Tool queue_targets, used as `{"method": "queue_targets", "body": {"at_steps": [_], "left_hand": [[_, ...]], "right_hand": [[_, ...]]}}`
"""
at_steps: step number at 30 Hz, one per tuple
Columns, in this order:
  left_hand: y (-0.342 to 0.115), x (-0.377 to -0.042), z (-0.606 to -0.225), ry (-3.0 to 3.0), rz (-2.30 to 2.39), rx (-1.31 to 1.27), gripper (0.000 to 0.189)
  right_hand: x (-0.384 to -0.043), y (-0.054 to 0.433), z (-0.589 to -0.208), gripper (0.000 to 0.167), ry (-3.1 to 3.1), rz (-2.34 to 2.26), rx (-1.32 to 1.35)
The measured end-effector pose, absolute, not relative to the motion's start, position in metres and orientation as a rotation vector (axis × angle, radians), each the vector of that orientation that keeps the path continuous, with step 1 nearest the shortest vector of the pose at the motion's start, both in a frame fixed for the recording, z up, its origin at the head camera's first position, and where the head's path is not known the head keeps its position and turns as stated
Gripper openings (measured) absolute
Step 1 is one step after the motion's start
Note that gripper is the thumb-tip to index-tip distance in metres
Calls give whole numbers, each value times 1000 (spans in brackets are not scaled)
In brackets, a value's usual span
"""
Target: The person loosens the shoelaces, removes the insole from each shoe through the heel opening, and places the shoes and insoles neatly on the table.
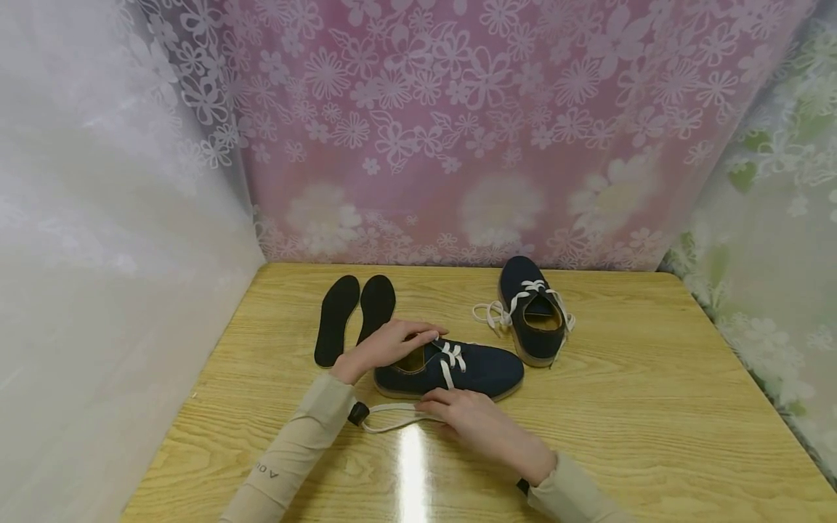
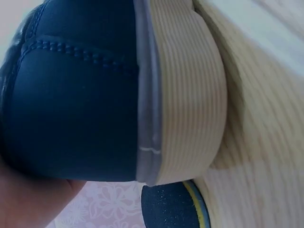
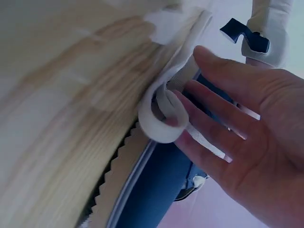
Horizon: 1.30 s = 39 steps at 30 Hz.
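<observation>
A navy canvas shoe (image 1: 487, 367) with white laces lies sole-down on the table, toe to the right. My left hand (image 1: 392, 343) holds its far side at the collar; in the left wrist view the heel (image 2: 80, 114) fills much of the frame, hiding most of the fingers. At the near side of the shoe, my right hand (image 1: 474, 421) has its fingers spread. A loose white lace (image 3: 161, 128) loops at its fingertips in the right wrist view, and from there stretches leftward along the table in the head view.
A second navy shoe (image 1: 532, 312) stands behind and to the right, its laces hanging at both sides. Two black insoles (image 1: 336, 319) lie side by side at the back left. The wooden table (image 1: 654, 407) meets floral curtains at the back and sides.
</observation>
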<state>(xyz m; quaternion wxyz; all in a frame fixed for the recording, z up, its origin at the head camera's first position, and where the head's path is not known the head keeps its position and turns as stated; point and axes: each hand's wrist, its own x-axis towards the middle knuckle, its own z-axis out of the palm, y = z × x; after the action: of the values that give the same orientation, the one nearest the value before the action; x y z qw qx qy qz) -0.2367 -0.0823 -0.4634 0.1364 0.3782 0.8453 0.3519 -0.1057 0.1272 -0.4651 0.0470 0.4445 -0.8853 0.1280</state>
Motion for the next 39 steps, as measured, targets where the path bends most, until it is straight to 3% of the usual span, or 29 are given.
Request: {"method": "queue_targets", "body": {"at_steps": [17, 29, 39], "left_hand": [[-83, -235, -457, 2440, 992, 903, 51], [-83, -230, -457, 2438, 967, 862, 55], [-82, -227, -459, 2468, 962, 857, 57]], "right_hand": [[-110, 141, -473, 19, -2674, 490, 1284], [-121, 163, -467, 32, -2491, 565, 1022], [-130, 165, -472, 34, -2474, 529, 987]]}}
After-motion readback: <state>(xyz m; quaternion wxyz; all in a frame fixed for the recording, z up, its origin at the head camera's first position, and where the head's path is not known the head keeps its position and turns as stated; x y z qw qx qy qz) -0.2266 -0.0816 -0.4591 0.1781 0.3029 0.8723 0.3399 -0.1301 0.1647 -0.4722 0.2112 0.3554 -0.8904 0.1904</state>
